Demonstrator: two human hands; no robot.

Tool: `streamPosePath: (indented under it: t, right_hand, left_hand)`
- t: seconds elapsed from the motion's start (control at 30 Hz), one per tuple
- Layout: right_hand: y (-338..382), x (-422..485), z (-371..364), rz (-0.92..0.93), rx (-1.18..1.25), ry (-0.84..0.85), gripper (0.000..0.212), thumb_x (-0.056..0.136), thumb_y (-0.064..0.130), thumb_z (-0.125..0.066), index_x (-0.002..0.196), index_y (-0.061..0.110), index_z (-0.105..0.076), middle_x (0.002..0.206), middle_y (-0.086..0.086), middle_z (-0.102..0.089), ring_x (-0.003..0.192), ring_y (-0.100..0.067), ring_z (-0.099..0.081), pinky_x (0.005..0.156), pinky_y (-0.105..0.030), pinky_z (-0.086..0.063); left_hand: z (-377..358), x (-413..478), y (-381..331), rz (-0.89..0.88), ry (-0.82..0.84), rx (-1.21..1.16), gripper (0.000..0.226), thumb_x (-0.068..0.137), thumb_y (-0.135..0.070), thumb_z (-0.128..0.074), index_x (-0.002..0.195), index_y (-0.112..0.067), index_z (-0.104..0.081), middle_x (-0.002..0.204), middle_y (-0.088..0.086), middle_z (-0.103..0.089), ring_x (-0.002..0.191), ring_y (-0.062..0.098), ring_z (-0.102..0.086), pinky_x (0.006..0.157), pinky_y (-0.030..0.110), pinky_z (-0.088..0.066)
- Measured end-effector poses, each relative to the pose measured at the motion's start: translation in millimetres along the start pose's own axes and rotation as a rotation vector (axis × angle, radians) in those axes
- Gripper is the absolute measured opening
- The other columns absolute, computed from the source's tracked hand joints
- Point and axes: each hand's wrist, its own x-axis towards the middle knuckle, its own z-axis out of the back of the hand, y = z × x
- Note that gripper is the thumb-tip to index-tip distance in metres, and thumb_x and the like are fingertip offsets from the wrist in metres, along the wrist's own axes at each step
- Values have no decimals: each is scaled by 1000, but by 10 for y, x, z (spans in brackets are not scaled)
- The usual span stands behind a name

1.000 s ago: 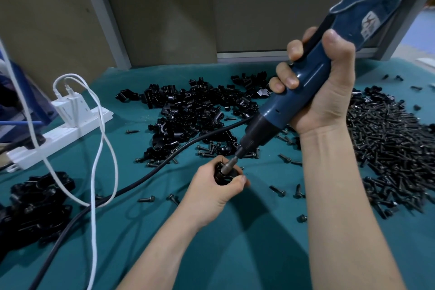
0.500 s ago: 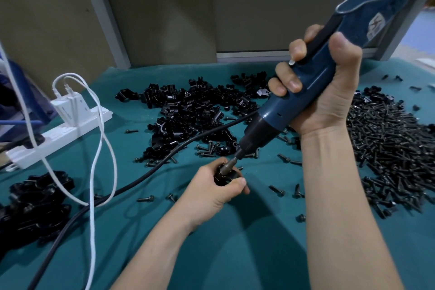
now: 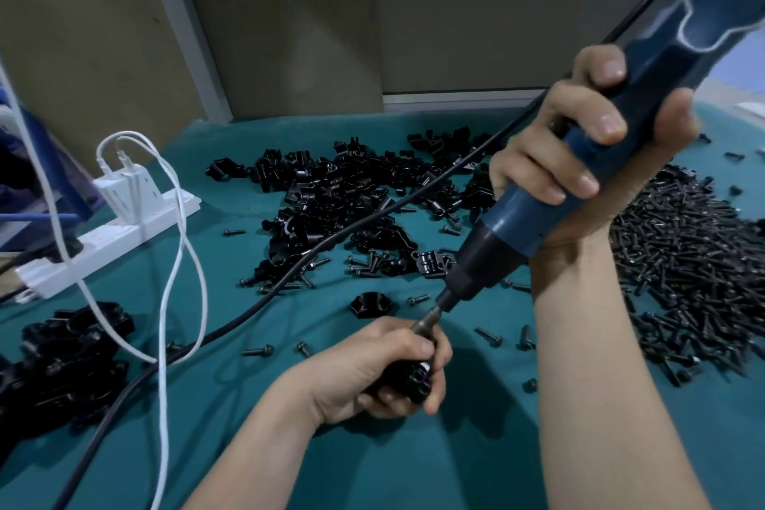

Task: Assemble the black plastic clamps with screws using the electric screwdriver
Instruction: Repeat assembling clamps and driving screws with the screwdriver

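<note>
At 6 o'clock on the teal cloth (image 3: 476,455), a small black plastic clamp (image 3: 412,379) is held in the curled fingers of the left hand (image 3: 364,373) — drawn nearer than half a second ago. The blue electric screwdriver (image 3: 517,215), wrapped tightly by the right hand (image 3: 559,161), has followed, with its bit kept at the clamp — the screw is judged still unseated.

table cover (image 3: 476,460): teal cloth, matt, smooth lay. electric screwdriver (image 3: 534,215): blue plastic shell, smooth, soft sheen. nose collar (image 3: 476,265): black, matt. bit (image 3: 428,319): bare grey metal, dull. clamp (image 3: 414,379): black plastic, glossy highlights. screw pile (image 3: 683,261): dark metal, probably semi-matt; pieces too small to confirm. power strip (image 3: 107,244): white plastic, smooth, glossy.
</note>
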Motion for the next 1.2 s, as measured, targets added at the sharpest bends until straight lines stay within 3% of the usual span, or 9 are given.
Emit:
streamPosePath:
  t: [0.27,0.37,0.43,0.53,0.63,0.7,0.83,1.0,1.2]
  right_hand:
    - [22,-95,129,49,83,-51,36,78,18,-74,103,8,-52,72,-7,-64,41,-18,-56,44,-26,-46]
    - [79,-97,114,97,115,-67,37,76,17,-74,104,8,-51,71,-9,-65,41,-16,-53,44,-24,-44]
    - [147,-124,111,117,99,-99,41,75,15,-76,104,4,-50,69,-13,-64,44,-19,-55,43,-26,-46]
    - [239,-208,149,119,0,-191,45,73,16,-80,100,0,-47,61,-15,-58,46,-22,-54,43,-26,-45]
    - [198,-286,247,92,-295,-379,48,69,32,-81,93,5,-50,61,-8,-56,46,-14,-49,42,-21,-42]
    - [100,-305,322,41,-464,-519,45,66,39,-78,88,8,-53,65,-5,-55,50,-14,-47,46,-21,-41]
    - [-107,-309,470,-45,-575,-820,30,75,39,-61,85,11,-57,71,-2,-53,54,-18,-47,52,-25,-42]
    - [-146,-366,635,-267,-944,-1152,32,72,49,-68,84,19,-64,63,8,-68,53,-8,-63,56,-23,-49]
    - [-135,-527,808,-688,-1244,-1321,67,70,62,-68,114,12,-60,99,-3,-66,86,-20,-62,65,-32,-44]
  left_hand:
    - [106,-61,-51,153,334,-284,28,83,-35,-68,102,-18,-58,70,4,-63,41,-2,-42,33,7,-23]
    - [159,-112,-25,146,372,-213,34,85,-41,-69,106,-15,-60,74,5,-65,41,-3,-42,32,9,-25]
    - [166,-118,5,90,292,-217,34,82,-42,-73,104,-17,-65,77,6,-66,43,-2,-44,35,8,-30]
    - [168,-61,7,-57,20,-411,42,64,-38,-89,94,-14,-71,74,12,-62,44,4,-43,33,10,-37]
    - [199,-23,-16,-176,-192,-612,53,51,-34,-95,90,-8,-73,70,14,-59,42,6,-42,31,14,-38]
    - [202,-10,-29,-233,-271,-668,51,56,-38,-91,92,-7,-74,70,13,-58,42,7,-42,31,15,-39]
    - [196,7,-24,-281,-345,-697,40,74,-40,-70,95,-7,-75,70,10,-58,42,7,-42,33,16,-40]
    - [199,49,-14,-320,-402,-708,43,75,-38,-65,102,-4,-65,72,10,-58,44,8,-41,38,18,-42]
    - [185,103,-6,-370,-484,-673,38,66,-31,-72,87,0,-66,79,14,-67,49,10,-48,49,21,-51]
